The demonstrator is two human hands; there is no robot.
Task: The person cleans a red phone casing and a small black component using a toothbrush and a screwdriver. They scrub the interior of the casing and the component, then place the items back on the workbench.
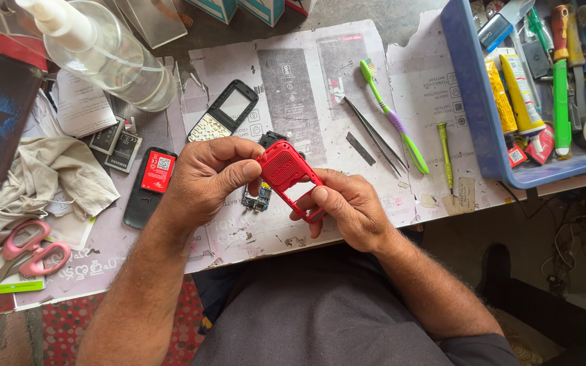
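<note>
Both my hands hold a red plastic phone housing (285,169) over the front edge of the table. My left hand (205,177) pinches its upper end with thumb and fingers. My right hand (344,203) grips its lower frame, thumb on the open window. Just beneath the housing lies a small circuit board (256,198). A black phone front with a pale keypad (223,112) rests behind my left hand.
A black phone back with a red battery (150,183) lies at left, near loose batteries (116,144), a cloth (49,176) and pink scissors (25,251). Tweezers (374,135), a green toothbrush (391,115) and a small green screwdriver (445,152) lie right. A blue tool tray (476,115) stands far right; a spray bottle (103,54) at back left.
</note>
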